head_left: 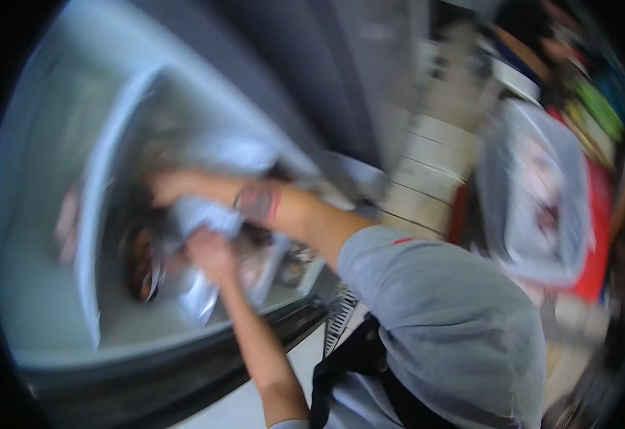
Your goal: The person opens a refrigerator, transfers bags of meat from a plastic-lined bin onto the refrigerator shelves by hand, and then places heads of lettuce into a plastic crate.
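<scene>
1. Grey sleeve [455,314] and shoulder come closest, leaning over an open chest with a black rim [184,375].
2. Down inside, pale wrapping [205,213] lies between the two hands, with a shiny plastic flap [199,304] below; whether they are one piece, I can't tell.
3. Left hand [211,252]: at the edge of that wrapping, fingers blurred. I can't tell if it grips or merely rests.
4. Right hand [168,187]: reaches deeper, near the curved white panel [116,157]. Its fingers are smeared too, so wide or narrow, I can't say.
5. Nearest below it sits a dark, rounded item [141,266] with a reddish-brown patch.
6. By the look of it, the wrapping is thin, soft and slick, apt to slide or tear if pinched by a loose corner; what's inside could be stiff and fairly heavy.
7. Best hold, I'd judge: a palm under the bulk, the other hand gathering the plastic close to it.
</scene>
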Available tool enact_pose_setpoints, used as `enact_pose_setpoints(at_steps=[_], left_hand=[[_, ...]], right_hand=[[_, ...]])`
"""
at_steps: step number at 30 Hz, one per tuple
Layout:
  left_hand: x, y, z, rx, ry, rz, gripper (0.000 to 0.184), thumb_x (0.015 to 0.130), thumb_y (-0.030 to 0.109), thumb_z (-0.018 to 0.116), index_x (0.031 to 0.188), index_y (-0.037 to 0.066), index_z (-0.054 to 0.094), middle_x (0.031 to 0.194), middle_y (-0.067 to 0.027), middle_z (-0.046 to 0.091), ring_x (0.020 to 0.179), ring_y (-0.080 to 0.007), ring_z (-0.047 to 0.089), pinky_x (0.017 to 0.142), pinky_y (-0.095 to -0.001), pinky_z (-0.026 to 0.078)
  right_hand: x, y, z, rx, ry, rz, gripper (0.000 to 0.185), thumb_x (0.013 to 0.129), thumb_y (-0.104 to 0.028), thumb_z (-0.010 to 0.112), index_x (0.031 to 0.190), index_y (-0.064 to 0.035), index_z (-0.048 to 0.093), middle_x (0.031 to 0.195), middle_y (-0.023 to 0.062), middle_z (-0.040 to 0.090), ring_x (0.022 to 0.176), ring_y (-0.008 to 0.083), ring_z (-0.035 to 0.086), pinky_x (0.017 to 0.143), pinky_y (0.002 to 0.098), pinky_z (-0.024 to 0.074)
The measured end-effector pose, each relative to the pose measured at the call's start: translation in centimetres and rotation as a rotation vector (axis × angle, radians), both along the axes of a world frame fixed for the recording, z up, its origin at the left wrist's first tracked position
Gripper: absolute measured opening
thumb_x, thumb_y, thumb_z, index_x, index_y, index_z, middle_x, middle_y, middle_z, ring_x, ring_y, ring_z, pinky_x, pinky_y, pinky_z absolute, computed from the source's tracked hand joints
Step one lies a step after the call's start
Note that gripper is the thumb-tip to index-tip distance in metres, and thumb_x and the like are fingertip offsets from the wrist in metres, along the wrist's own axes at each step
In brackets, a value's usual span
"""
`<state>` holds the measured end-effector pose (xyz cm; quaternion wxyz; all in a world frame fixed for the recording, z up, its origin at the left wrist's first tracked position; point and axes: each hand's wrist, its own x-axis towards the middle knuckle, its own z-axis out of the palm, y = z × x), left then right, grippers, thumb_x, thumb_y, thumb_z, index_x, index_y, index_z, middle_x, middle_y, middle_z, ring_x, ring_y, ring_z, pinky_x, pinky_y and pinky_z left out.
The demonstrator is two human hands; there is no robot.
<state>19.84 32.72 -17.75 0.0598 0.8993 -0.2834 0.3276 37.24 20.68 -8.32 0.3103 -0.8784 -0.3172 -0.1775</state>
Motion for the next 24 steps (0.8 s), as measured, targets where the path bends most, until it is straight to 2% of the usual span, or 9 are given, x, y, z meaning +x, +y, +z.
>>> enact_pose_setpoints(at_steps=[1, 3, 5, 7, 11, 17, 21, 23, 24], left_hand=[[-0.3, -0.6, 0.2, 0.045, -0.063, 0.074, 0.038, 0.089, 0.029, 0.045, 0.113, 0.003, 0.057, 0.115, -0.0202, 0.056, 0.104, -0.0382, 0.051, 0.090, -0.0492, 0.039], [-1.5, -2.1, 1.4, 0.083, -0.049, 0.199, 0.034, 0.091, 0.026, 0.045, 0.117, 0.008, 0.057, 0.112, -0.0202, 0.056, 0.101, -0.0377, 0.053, 0.086, -0.0470, 0.043], [-2.0, -2.2, 1.4, 0.070, -0.071, 0.189, 0.033, 0.092, 0.026, 0.044, 0.118, 0.010, 0.057, 0.111, -0.0199, 0.056, 0.101, -0.0373, 0.054, 0.086, -0.0462, 0.044], [-1.6, -1.8, 1.4, 0.070, -0.073, 0.182, 0.032, 0.093, 0.026, 0.044, 0.118, 0.010, 0.057, 0.112, -0.0196, 0.056, 0.103, -0.0369, 0.054, 0.087, -0.0460, 0.044], [-1.4, -1.7, 1.3, 0.059, -0.091, 0.161, 0.035, 0.093, 0.026, 0.044, 0.121, 0.009, 0.055, 0.124, -0.0226, 0.050, 0.111, -0.0385, 0.050, 0.091, -0.0475, 0.042], [-4.0, -1.7, 1.7, -0.141, -0.196, -0.124, 0.042, 0.089, 0.025, 0.049, 0.122, -0.001, 0.052, 0.131, -0.0229, 0.043, 0.120, -0.0389, 0.043, 0.101, -0.0471, 0.035], [-9.9, -4.4, -1.8, -0.100, -0.216, -0.103, 0.045, 0.083, 0.026, 0.053, 0.118, -0.003, 0.053, 0.127, -0.0237, 0.046, 0.117, -0.0419, 0.043, 0.102, -0.0497, 0.031], [-16.6, -9.6, -3.8, -0.253, -0.065, -0.148, 0.046, 0.070, 0.015, 0.062, 0.112, -0.002, 0.055, 0.116, -0.0217, 0.051, 0.111, -0.0387, 0.046, 0.101, -0.0483, 0.033], [-17.3, -9.0, -7.5, -0.092, 0.168, -0.050, 0.048, 0.067, 0.010, 0.063, 0.112, -0.002, 0.053, 0.114, -0.0204, 0.051, 0.111, -0.0365, 0.046, 0.101, -0.0460, 0.033]], right_hand=[[-9.1, -3.2, 0.4, 0.409, -0.150, -0.008, 0.051, 0.074, -0.028, 0.070, 0.115, 0.0001, 0.058, 0.107, 0.0245, 0.061, 0.092, 0.0349, 0.061, 0.081, 0.0432, 0.0493], [-21.9, -8.7, -0.9, 0.507, -0.133, 0.061, 0.069, 0.073, -0.026, 0.072, 0.132, -0.0041, 0.045, 0.137, 0.0296, 0.036, 0.119, 0.0424, 0.045, 0.098, 0.0418, 0.0402], [-32.8, -13.8, -3.6, 0.487, -0.079, -0.025, 0.056, 0.074, -0.020, 0.072, 0.125, -0.0071, 0.053, 0.133, 0.0265, 0.043, 0.120, 0.0391, 0.046, 0.100, 0.0414, 0.0389], [-42.3, -19.2, -5.7, 0.686, 0.060, -0.197, 0.035, 0.077, -0.007, 0.069, 0.111, -0.0049, 0.064, 0.121, 0.0162, 0.055, 0.107, 0.0240, 0.059, 0.084, 0.0337, 0.0512], [-58.8, -32.7, -11.8, 0.787, 0.129, -1.188, 0.018, 0.081, -0.007, 0.062, 0.097, -0.0051, 0.069, 0.090, 0.0095, 0.069, 0.080, 0.0140, 0.064, 0.072, 0.0292, 0.0519], [-79.1, -57.4, -28.5, 0.384, 0.320, -2.196, 0.052, 0.070, -0.036, 0.073, 0.107, -0.0005, 0.065, 0.098, 0.0203, 0.067, 0.092, 0.0324, 0.065, 0.083, 0.0381, 0.0502], [-81.4, -65.0, -31.9, 0.038, 0.545, -1.981, 0.062, 0.069, -0.046, 0.073, 0.109, -0.0002, 0.061, 0.106, 0.0204, 0.064, 0.098, 0.0327, 0.063, 0.083, 0.0400, 0.0503], [-80.9, -70.0, -37.6, -0.092, 0.644, -1.661, 0.063, 0.068, -0.046, 0.073, 0.109, 0.0002, 0.059, 0.103, 0.0204, 0.065, 0.093, 0.0335, 0.064, 0.080, 0.0413, 0.0513], [-81.1, -70.3, -39.1, -0.091, 0.641, -1.658, 0.066, 0.070, -0.049, 0.072, 0.112, 0.0001, 0.058, 0.104, 0.0202, 0.065, 0.095, 0.0331, 0.063, 0.082, 0.0410, 0.0504]])
